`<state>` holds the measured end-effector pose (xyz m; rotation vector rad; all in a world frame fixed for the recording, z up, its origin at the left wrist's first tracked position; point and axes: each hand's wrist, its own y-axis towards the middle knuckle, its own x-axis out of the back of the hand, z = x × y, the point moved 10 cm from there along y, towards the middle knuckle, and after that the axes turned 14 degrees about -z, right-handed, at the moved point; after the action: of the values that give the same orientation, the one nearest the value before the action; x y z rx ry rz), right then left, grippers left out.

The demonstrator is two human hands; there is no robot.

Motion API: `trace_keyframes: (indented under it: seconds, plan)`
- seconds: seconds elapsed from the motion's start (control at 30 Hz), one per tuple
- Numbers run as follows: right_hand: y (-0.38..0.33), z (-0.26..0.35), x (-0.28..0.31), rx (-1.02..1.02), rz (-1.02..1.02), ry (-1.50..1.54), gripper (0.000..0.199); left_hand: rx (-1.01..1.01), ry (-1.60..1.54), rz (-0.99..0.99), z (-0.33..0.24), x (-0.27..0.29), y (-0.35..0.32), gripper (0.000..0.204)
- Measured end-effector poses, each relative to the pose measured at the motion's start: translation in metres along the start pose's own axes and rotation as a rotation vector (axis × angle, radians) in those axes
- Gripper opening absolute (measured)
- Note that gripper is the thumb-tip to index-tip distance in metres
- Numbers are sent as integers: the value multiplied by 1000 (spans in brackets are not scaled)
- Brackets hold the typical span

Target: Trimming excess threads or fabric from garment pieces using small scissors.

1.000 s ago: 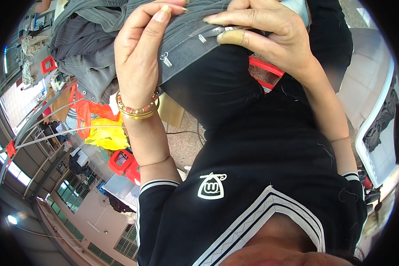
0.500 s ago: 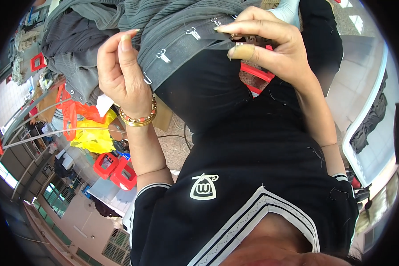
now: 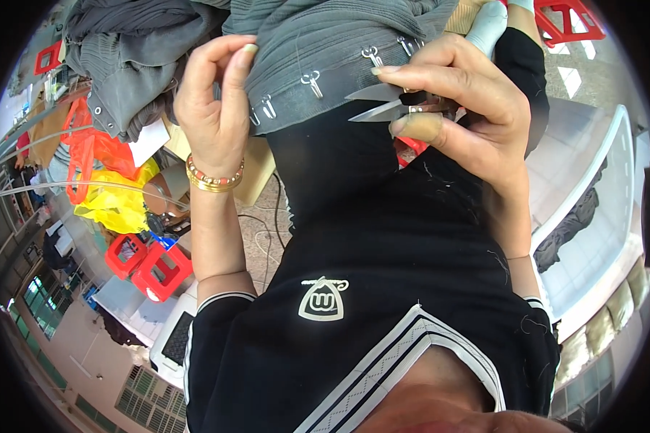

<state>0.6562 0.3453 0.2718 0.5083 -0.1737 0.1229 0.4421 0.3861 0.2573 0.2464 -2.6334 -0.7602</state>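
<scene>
Just below the fingertips, the left hand (image 3: 213, 108) pinches the grey waistband (image 3: 318, 79) taut; the right hand (image 3: 462, 108) grips open thread snips (image 3: 383, 101), best kept clear of metal hooks (image 3: 312, 81).

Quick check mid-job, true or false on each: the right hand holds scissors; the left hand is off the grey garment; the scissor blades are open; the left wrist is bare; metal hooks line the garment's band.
1. The right hand holds scissors. True.
2. The left hand is off the grey garment. False: it pinches the garment's edge.
3. The scissor blades are open. True: the two tips are spread.
4. The left wrist is bare. False: it wears bracelets.
5. Metal hooks line the garment's band. True.
</scene>
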Motion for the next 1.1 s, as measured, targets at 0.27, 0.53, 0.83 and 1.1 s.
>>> trace_keyframes:
  seconds: [0.27,0.53,0.83,1.1]
  plan:
    - [6,-2,13,-125,-76,-73,41,-258,-28,339,-55,-25,6,27]
    - [27,15,5,-10,8,-324,42,-394,37,477,-63,-34,15,22]
    - [45,22,-13,-335,146,-491,39,-535,73,290,-72,-27,9,14]
    - [50,31,-18,-247,169,-603,40,-533,65,228,-71,-24,7,14]
